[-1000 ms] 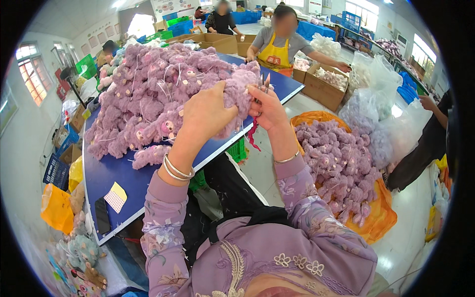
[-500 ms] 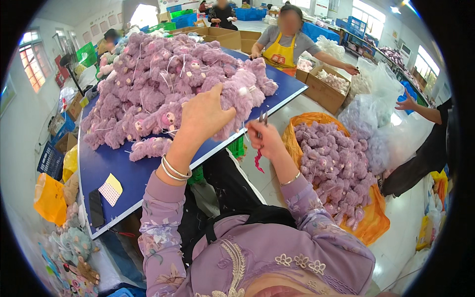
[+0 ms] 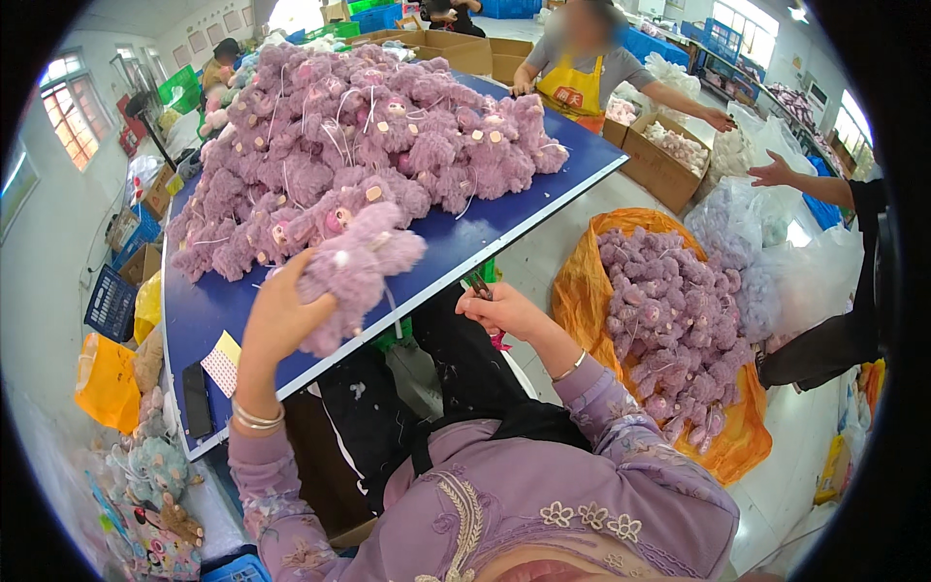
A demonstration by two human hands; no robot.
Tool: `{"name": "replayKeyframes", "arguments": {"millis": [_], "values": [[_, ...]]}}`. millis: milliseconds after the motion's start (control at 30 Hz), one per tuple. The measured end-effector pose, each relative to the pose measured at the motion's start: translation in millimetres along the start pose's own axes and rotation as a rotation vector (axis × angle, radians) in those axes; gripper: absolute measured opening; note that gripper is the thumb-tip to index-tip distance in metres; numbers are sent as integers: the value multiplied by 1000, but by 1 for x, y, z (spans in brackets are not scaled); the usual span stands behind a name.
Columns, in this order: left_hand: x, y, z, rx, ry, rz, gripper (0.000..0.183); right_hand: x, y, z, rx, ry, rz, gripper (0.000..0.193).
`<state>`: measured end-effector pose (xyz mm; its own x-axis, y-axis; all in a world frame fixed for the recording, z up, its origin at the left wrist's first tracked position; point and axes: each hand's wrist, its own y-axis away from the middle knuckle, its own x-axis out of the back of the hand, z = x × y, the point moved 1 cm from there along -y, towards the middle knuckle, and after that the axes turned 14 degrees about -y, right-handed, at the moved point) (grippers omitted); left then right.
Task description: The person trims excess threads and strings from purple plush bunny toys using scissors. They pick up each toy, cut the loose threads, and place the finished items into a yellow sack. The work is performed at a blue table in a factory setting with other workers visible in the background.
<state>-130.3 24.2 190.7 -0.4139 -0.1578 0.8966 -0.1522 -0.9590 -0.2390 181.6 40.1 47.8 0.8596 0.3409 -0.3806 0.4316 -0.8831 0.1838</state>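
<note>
Toy [image 3: 357,270] (purple, fluffy) juts rightward from the left hand's grip [image 3: 283,318].

On the table [image 3: 529,207], at its left end, you have a phone [image 3: 197,400] with a card [image 3: 227,359] just beside it. Left of the table you see a blue crate [image 3: 110,303] and an orange bag [image 3: 107,385]; beyond it, cardboard boxes [image 3: 465,58] and a person [image 3: 574,91] in a yellow apron; to its right, a box [image 3: 659,182] of white pieces.
</note>
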Motion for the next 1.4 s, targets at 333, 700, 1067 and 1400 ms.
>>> {"name": "replayKeyframes", "arguments": {"millis": [333,700,1067,1400], "values": [[49,98,-177,444,-73,616,62,21,-6,18,-49,-29,18,15],[26,115,-166,560,-87,573,58,24,-8,21,-43,-30,19,14],[20,117,-191,604,-135,713,59,38,0,22,-42,-27,58,14],[-15,118,-202,505,-800,648,46,42,2,29,-61,-49,73,14]]}}
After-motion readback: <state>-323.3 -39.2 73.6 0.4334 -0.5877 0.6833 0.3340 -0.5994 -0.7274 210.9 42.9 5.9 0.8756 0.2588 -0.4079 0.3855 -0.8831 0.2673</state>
